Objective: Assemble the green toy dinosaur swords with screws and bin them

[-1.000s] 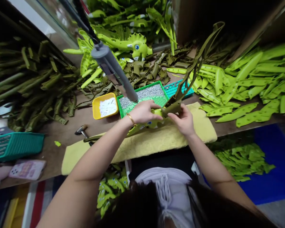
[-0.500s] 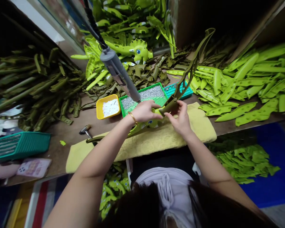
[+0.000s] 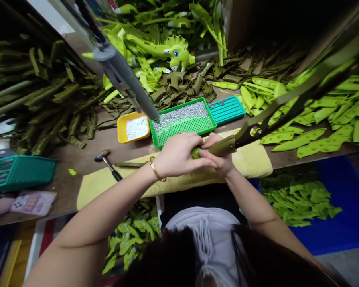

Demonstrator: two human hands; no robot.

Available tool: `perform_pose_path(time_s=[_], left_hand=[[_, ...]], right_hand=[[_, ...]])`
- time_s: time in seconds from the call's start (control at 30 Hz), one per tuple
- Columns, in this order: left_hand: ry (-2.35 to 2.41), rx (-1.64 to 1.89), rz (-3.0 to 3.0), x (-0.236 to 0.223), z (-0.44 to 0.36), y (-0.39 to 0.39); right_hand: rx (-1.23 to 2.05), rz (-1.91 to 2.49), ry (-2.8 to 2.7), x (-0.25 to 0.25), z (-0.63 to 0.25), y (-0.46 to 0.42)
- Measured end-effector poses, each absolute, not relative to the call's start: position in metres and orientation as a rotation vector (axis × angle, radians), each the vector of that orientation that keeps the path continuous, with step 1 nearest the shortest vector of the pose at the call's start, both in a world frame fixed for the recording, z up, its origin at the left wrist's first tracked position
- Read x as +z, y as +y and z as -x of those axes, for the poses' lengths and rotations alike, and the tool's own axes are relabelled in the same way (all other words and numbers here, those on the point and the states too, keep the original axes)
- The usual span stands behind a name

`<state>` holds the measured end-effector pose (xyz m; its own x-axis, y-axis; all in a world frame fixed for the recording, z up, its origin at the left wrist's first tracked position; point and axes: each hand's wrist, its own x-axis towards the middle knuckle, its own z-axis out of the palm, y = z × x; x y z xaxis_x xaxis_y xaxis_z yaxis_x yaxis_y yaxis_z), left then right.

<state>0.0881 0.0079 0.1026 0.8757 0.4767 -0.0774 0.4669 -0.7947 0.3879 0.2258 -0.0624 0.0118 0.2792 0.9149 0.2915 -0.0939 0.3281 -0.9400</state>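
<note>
We've got left hand (image 3: 179, 153) and right hand (image 3: 218, 161) both closed on the green toy dinosaur piece (image 3: 196, 152), its olive strip (image 3: 224, 145) now swung down rightward.

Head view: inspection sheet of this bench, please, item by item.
Surface: brown bench with a yellow fleece pad on it.
Job's things: olive-green toy strap; green tray of silver studs; yellow tray of white pieces; teal pegged tray; gray tube tool.
Clutter: olive toy pieces; lime toy pieces; hammer; teal crate.
Hands: left hand and right hand both grip the strap.
Cables: dark cord above the tube.
Surroundings: green dinosaur toy; blue surface.
</note>
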Motion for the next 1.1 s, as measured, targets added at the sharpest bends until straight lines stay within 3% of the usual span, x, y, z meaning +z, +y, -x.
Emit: perform_pose_path(time_s=[0.2,0.37,0.43,0.53,0.63,1.1], left_hand=[[0.634,-0.054,-2.697,0.108,-0.11,0.013],[0.727,-0.081,-2.435,0.109,-0.135,0.025],[0.808,0.002,-2.299,0.1,-0.139,0.03],[0.938,0.18,-2.158,0.085,-0.145,0.031],[0.945,0.222,-2.068,0.072,-0.154,0.029],[0.982,0.182,-2.03,0.055,-0.146,0.027]], right_hand=[[1.073,1.268,-1.014,0.006,-0.216,-0.063],[1.404,1.366,-1.353,0.024,-0.297,-0.062],[1.167,1.644,-1.343,0.031,-0.352,-0.051],[0.255,2.19,-1.024,0.031,-0.423,-0.025],[-0.135,2.54,-1.034,0.02,-0.459,0.0],[-0.025,2.449,-1.201,0.004,-0.487,-0.008]])
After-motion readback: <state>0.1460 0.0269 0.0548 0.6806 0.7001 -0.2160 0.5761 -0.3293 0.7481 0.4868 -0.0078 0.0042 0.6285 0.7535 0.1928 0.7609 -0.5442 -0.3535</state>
